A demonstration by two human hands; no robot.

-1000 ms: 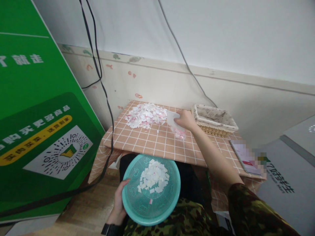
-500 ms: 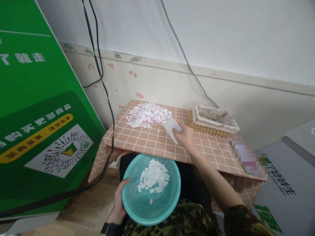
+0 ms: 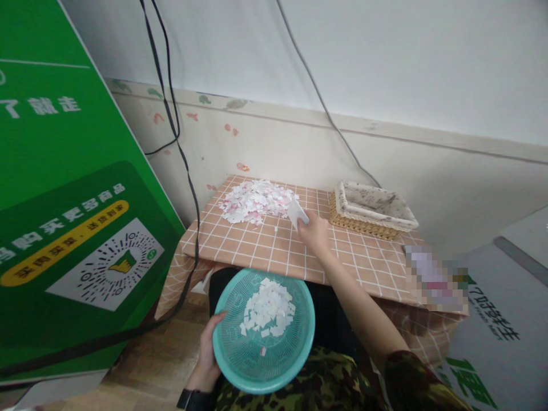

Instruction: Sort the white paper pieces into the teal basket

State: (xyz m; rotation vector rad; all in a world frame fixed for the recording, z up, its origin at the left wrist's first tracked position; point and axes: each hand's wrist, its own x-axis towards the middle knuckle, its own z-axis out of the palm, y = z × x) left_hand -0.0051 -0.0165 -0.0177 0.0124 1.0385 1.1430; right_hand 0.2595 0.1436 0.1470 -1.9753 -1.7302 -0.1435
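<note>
My left hand [image 3: 209,348] grips the left rim of a round teal plastic basket [image 3: 233,365], with the thumb over the edge. The basket rests at my lap, and a heap of small white paper scraps [image 3: 269,308] lies inside it. One scrap with a red mark sits apart, lower in the basket. Over the table my right hand [image 3: 314,231] is closed on a flat white card [image 3: 296,212], held tilted. The card's far edge is at the right side of a larger pile of white and pinkish paper scraps [image 3: 257,201]; whether it touches them I cannot tell.
A brown checked tablecloth [image 3: 257,248] covers the table against the wall. A cloth-lined wicker basket [image 3: 363,225] stands at the back right. A blurred item [image 3: 432,277] lies on the right corner. Black cables [image 3: 192,194] hang at left beside a green panel [image 3: 47,142].
My right hand has shifted slightly left and forward with the card, which is now turned more upright and closer to the pile. The left hand and teal basket are almost unmoved.
</note>
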